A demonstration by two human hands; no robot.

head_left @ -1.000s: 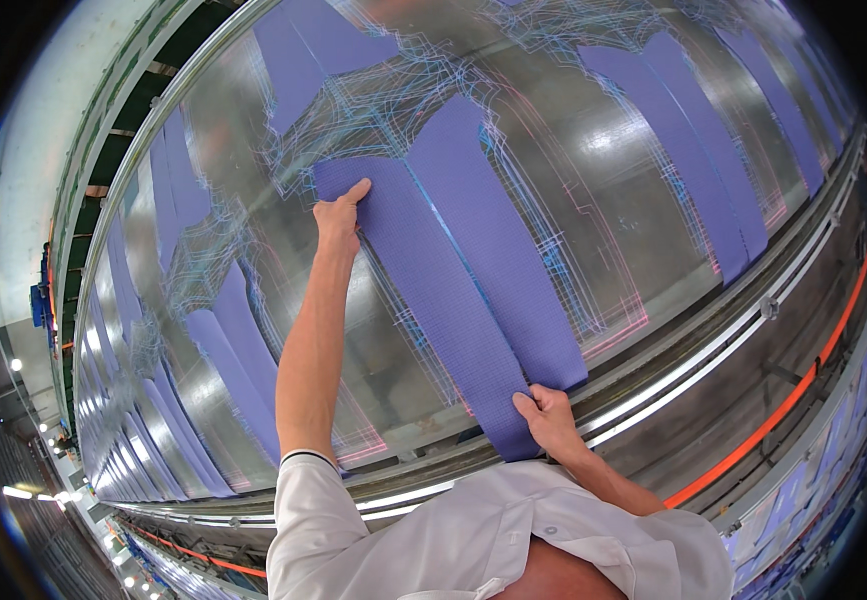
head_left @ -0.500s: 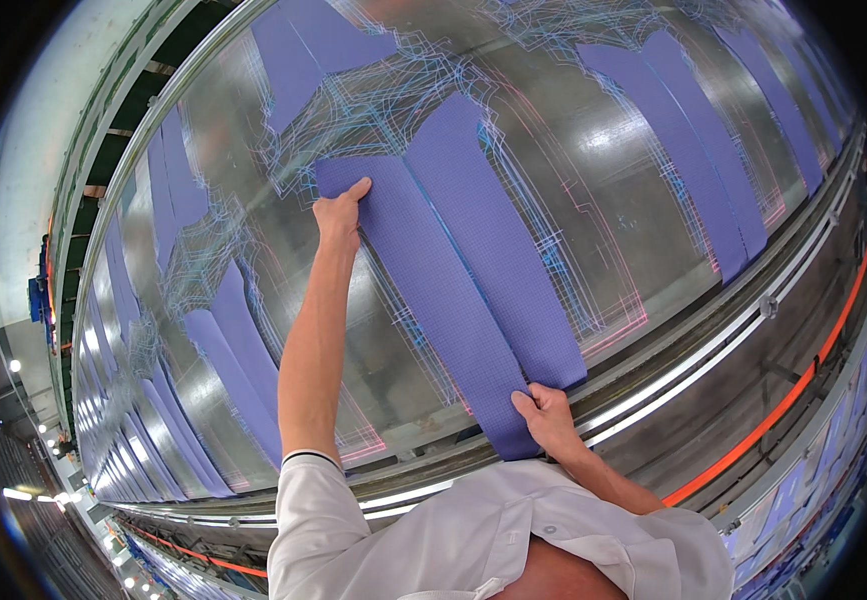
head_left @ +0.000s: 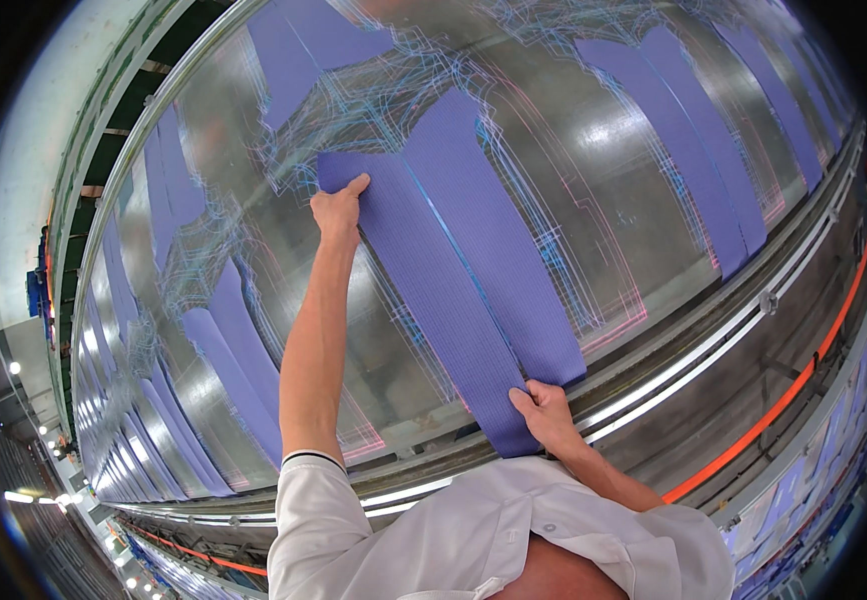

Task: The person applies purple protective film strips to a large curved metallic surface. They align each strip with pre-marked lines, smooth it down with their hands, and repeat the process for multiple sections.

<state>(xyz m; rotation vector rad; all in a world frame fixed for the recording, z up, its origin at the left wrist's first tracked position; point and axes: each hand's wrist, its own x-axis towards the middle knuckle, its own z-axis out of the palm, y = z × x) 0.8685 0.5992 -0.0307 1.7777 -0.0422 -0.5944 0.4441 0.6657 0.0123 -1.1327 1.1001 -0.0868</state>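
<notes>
A long purple fabric panel (head_left: 433, 300) stretches between my two hands over a shiny metal table. My left hand (head_left: 337, 208) pinches its far left corner, the thumb lying on top of the cloth. At the near end, my right hand (head_left: 544, 408) grips the panel's right edge, thumb uppermost, and this end hangs at the table's front edge. Right beside it lies a matching purple panel (head_left: 501, 230), flat on the metal, with a narrow gap between the two. The fingers under the cloth are hidden on both hands.
Blue and pink outlines cover the metal table top (head_left: 613, 230). More purple panel pairs (head_left: 683, 140) lie to the right, to the left and at the far side. Along the near edge run metal rails (head_left: 693, 350) and an orange strip (head_left: 753, 430).
Little differs. The panel's far corner and the left hand have shifted very slightly, and the held cloth looks a touch straighter; both hands keep their grip.
</notes>
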